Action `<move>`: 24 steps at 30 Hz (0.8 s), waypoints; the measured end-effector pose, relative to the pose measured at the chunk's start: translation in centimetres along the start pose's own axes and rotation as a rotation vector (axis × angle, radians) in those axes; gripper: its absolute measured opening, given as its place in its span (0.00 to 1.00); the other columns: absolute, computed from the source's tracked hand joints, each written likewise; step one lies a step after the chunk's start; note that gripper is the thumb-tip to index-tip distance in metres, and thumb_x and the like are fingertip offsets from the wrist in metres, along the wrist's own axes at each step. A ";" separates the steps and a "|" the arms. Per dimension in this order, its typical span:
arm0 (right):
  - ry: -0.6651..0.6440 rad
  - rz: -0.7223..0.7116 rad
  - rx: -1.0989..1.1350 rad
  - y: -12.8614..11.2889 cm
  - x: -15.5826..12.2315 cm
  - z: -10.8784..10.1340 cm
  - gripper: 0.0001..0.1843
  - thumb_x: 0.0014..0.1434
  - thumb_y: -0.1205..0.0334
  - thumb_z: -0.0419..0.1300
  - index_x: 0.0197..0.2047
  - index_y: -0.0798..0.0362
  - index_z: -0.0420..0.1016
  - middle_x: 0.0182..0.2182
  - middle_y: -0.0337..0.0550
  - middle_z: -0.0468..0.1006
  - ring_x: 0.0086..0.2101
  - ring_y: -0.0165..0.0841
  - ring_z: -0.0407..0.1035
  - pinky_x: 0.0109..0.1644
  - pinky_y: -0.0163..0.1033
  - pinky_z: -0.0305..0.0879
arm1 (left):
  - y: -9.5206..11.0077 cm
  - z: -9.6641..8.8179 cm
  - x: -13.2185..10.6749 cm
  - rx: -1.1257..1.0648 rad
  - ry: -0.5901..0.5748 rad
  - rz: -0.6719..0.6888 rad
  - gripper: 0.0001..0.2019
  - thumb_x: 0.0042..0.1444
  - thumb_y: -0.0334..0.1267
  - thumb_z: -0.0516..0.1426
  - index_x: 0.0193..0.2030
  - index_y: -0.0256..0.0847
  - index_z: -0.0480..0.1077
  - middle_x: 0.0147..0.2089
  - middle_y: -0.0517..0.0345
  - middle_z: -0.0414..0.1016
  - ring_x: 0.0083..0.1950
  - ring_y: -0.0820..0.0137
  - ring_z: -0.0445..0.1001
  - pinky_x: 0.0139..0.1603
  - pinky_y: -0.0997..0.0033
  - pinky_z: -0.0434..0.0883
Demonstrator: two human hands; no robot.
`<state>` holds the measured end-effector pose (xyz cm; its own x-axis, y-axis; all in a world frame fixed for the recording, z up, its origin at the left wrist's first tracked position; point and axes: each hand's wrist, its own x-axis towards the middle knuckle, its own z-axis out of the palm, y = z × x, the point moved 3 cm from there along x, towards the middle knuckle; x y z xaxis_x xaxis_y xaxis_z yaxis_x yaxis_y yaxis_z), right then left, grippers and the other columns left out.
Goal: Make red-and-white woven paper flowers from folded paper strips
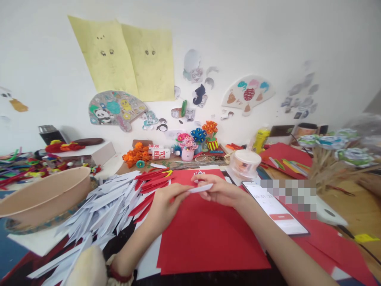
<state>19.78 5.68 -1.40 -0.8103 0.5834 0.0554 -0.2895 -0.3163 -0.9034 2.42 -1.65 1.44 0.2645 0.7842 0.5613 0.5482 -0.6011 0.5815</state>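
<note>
Both of my hands meet over a red paper sheet on the table. My left hand and my right hand pinch the two ends of a small white folded paper piece, held level just above the red sheet. Fingers of both hands are curled closed around it. To the left lies a heap of white folded paper strips, with several red folded strips on top near my left hand.
A beige bowl stands at the left. A phone lies right of my right hand, behind it a clear tub. Paper flowers, glue bottles and craft scraps line the back by the decorated wall.
</note>
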 end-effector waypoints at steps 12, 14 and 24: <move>0.463 -0.272 -0.322 0.6 1.7 1.8 0.22 0.47 0.44 0.68 0.32 0.57 0.78 0.27 0.43 0.78 0.30 0.34 0.70 0.39 0.40 0.66 | -0.9 1.1 1.0 -0.218 0.110 -0.382 0.14 0.60 0.45 0.53 0.32 0.38 0.74 0.29 0.55 0.78 0.29 0.68 0.75 0.32 0.71 0.72; 0.554 -0.247 -0.381 0.3 1.4 1.4 0.22 0.48 0.43 0.67 0.31 0.56 0.77 0.26 0.43 0.77 0.29 0.35 0.70 0.37 0.40 0.66 | -1.3 0.4 1.1 0.036 0.069 -0.335 0.14 0.62 0.43 0.51 0.34 0.40 0.74 0.32 0.55 0.79 0.33 0.66 0.75 0.36 0.69 0.71; 0.529 -0.146 -0.497 0.1 1.1 0.1 0.25 0.50 0.39 0.63 0.30 0.57 0.73 0.22 0.44 0.77 0.24 0.33 0.70 0.30 0.38 0.66 | -2.8 -0.2 0.6 0.604 -0.309 -0.279 0.07 0.58 0.31 0.53 0.29 0.41 0.67 0.35 0.53 0.74 0.38 0.62 0.72 0.36 0.67 0.65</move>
<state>18.83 6.17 -1.37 -0.3910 0.9159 0.0911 -0.0091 0.0951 -0.9954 0.88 0.53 0.27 0.2136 0.9569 0.1965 0.9462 -0.2527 0.2021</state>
